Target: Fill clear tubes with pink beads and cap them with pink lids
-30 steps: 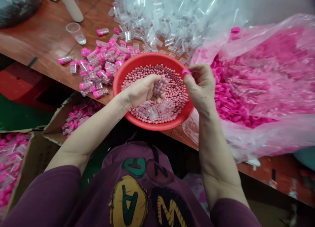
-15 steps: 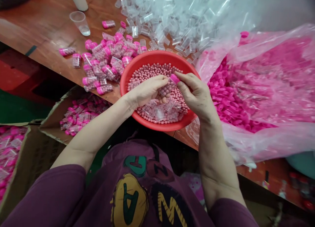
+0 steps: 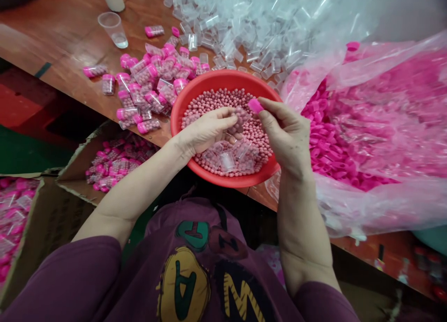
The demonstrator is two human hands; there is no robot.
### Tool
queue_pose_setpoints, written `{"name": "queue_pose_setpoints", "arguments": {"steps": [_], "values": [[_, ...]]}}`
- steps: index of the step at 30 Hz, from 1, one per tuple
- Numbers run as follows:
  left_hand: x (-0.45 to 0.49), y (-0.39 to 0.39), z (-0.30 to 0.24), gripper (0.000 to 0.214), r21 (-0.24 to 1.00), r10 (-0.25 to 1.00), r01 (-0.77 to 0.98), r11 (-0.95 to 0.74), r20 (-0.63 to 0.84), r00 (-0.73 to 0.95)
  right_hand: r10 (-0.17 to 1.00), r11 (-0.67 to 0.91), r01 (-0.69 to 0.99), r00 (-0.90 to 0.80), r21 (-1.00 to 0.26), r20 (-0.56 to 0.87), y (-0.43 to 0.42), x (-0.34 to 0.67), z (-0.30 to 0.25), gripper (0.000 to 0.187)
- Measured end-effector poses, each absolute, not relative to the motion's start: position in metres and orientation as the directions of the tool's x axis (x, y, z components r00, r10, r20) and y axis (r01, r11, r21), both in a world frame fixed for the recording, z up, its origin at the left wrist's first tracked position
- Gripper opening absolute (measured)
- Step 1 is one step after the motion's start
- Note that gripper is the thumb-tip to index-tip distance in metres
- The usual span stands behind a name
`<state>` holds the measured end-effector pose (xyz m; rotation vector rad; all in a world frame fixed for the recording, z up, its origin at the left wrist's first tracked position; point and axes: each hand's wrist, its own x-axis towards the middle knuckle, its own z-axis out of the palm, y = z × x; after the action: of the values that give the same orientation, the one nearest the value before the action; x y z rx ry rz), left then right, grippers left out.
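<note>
My left hand (image 3: 211,129) is closed around a small clear container (image 3: 239,119) filled with pink beads, above a red basin (image 3: 223,178). Just to its right, my right hand (image 3: 284,131) pinches a bright pink cap (image 3: 255,105) between thumb and forefinger. The cap and the container's mouth are apart. Below both hands the basin holds loose pink beads (image 3: 218,98). Several clear containers (image 3: 226,161) lie on the beads at its near side. Part of the left fingers is hidden behind the container.
Capped bead-filled containers (image 3: 146,80) lie heaped left of the basin, beside a plastic cup (image 3: 114,30). Clear empty containers (image 3: 251,29) pile up behind. A plastic bag of pink caps (image 3: 335,150) sits at right. Cardboard boxes (image 3: 66,215) with filled containers stand lower left.
My right hand has moved a little right and up with the pink cap, and a gap has opened between cap and container. My left hand stays almost in place.
</note>
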<state>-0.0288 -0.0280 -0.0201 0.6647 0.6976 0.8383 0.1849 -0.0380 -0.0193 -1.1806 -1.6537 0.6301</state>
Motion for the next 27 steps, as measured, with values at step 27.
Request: {"name": "queue_pose_setpoints", "arguments": {"steps": [27], "values": [[-0.024, -0.024, -0.024, 0.044, 0.722, 0.812, -0.408, 0.559, -0.375, 0.448, 0.915, 0.403, 0.537, -0.212, -0.741, 0.343, -0.044, 0.179, -0.017, 0.026]]}}
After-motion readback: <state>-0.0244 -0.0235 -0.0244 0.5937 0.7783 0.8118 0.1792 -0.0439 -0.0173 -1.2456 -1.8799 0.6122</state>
